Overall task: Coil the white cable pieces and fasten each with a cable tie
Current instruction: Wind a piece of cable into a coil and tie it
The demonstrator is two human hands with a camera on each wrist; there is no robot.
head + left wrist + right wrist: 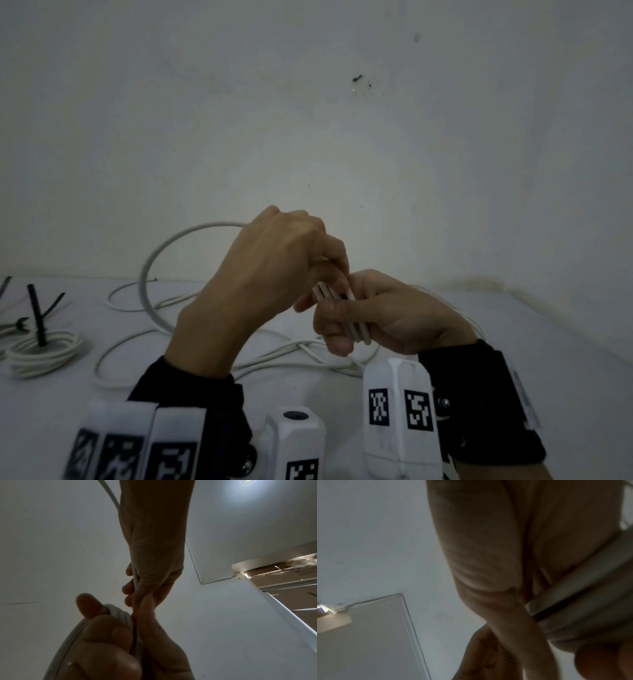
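Observation:
Above the table, my right hand [383, 315] grips a bundle of white cable loops [356, 329] side by side in its fingers. My left hand [284, 260] is curled over the top of the bundle and holds the same cable, which arcs off to the left as a big loop [150, 260]. From the left wrist, my left hand [106, 642] pinches the stacked strands [118, 611] while the right hand [154, 574] holds one strand [135, 578]. The right wrist view is blurred and shows cable strands [582, 588] across the fingers.
A finished white coil [44, 349] bound with a black cable tie [37, 318] lies at the left of the white table [513, 342]. More loose white cable [274, 356] sprawls under my hands. Black ties [5, 287] lie at the far left. A wall stands close behind.

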